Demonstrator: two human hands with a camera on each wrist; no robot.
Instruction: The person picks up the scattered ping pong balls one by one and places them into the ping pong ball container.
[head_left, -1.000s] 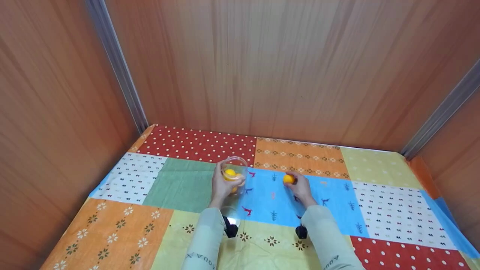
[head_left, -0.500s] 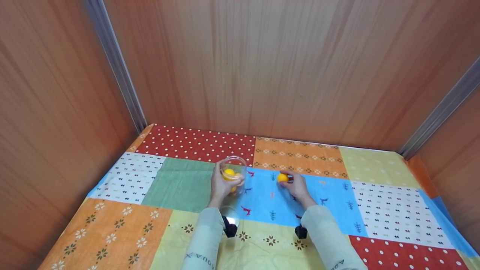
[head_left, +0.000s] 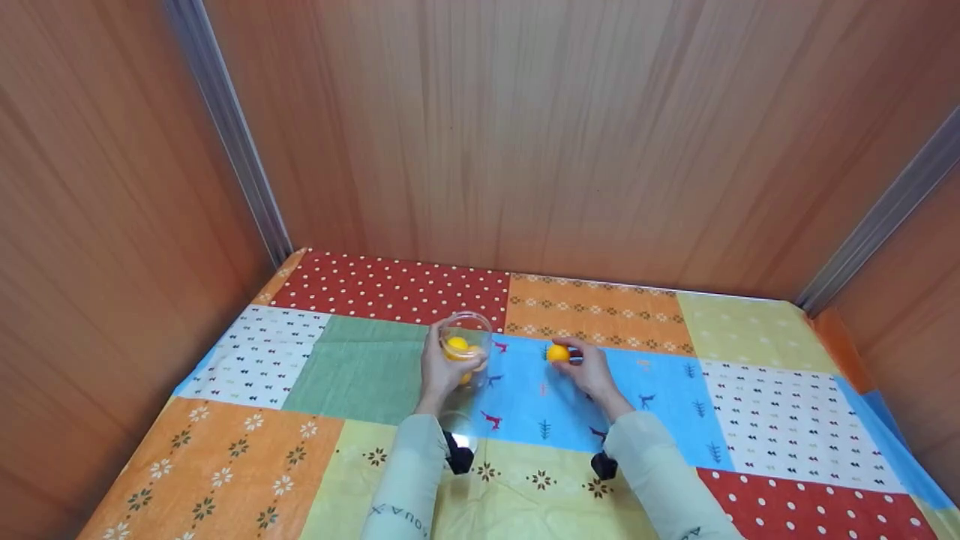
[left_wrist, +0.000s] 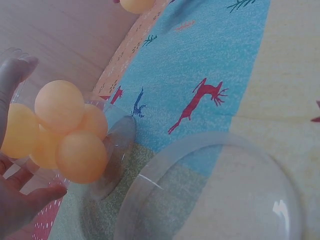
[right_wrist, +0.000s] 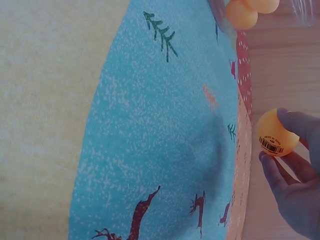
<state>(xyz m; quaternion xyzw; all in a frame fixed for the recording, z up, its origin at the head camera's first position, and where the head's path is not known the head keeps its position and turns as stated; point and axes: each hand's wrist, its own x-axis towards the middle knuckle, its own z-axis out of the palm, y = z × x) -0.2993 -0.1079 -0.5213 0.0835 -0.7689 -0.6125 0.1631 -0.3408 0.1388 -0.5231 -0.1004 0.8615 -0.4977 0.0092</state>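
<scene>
My left hand (head_left: 444, 373) grips a clear plastic jar (head_left: 480, 341) with several orange ping-pong balls (left_wrist: 60, 107) inside. In the left wrist view its thumb and fingers curl round the jar's wall, and the balls are piled together. To the right, my right hand (head_left: 595, 373) pinches a single orange ping-pong ball (right_wrist: 275, 132) between thumb and fingertips, held above the blue patch of the cloth. Black print and a barcode show on this ball in the right wrist view. A gap separates it from the jar.
A clear round lid (left_wrist: 227, 137) lies on the cloth just below my left hand, partly hidden by the wrist in the head view. The patchwork tablecloth (head_left: 375, 375) covers the table. Wood-grain panels (head_left: 525, 135) enclose the back and both sides.
My right hand has moved left with the ping-pong ball, closer to the jar. The left hand and jar have stayed nearly in place.
</scene>
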